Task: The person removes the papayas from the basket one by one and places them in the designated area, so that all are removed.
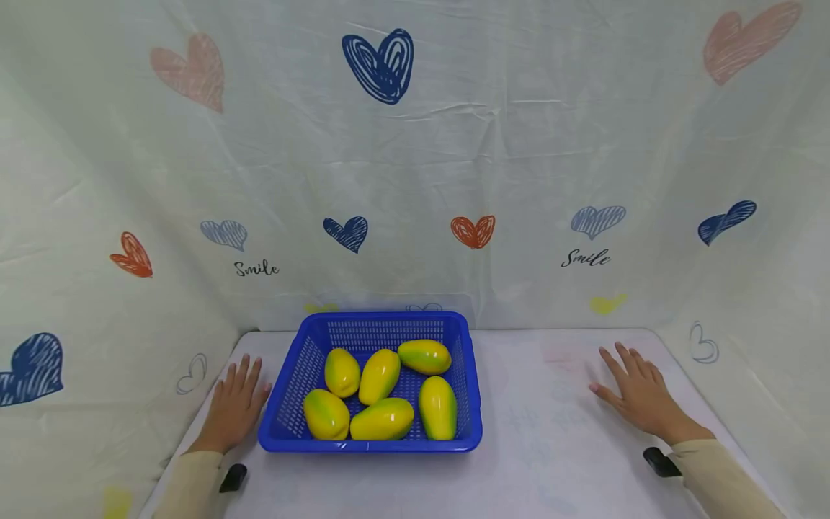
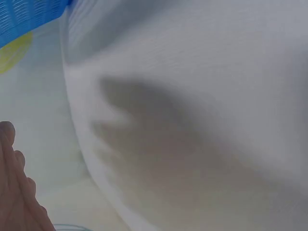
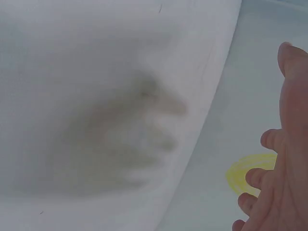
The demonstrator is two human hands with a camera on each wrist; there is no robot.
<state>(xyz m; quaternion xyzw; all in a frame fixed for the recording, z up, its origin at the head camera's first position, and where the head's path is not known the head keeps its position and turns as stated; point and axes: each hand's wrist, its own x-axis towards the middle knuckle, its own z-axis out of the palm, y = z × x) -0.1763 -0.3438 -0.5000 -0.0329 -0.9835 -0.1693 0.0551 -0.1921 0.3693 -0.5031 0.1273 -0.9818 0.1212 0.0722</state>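
A blue plastic basket [image 1: 369, 446] stands on the white table left of the middle, with several yellow-green mangoes [image 1: 379, 376] lying in it. Just left of the basket is the left hand [image 1: 235, 407], palm down with its fingers extended and nothing held. The right hand [image 1: 642, 396] is far to the right of the basket, fingers spread, also holding nothing. In the left wrist view the left hand [image 2: 19, 187] shows at the lower left edge, the basket [image 2: 29, 19] at the upper left corner. The right wrist view shows the right hand [image 3: 293, 144] at the right edge.
The white table [image 1: 532, 447] has a pale cloth surface. Behind it and at both sides hangs a white curtain [image 1: 415, 166] printed with hearts and the word Smile. Each wrist wears a black device, seen beside the left sleeve [image 1: 188, 483] and the right sleeve [image 1: 720, 476].
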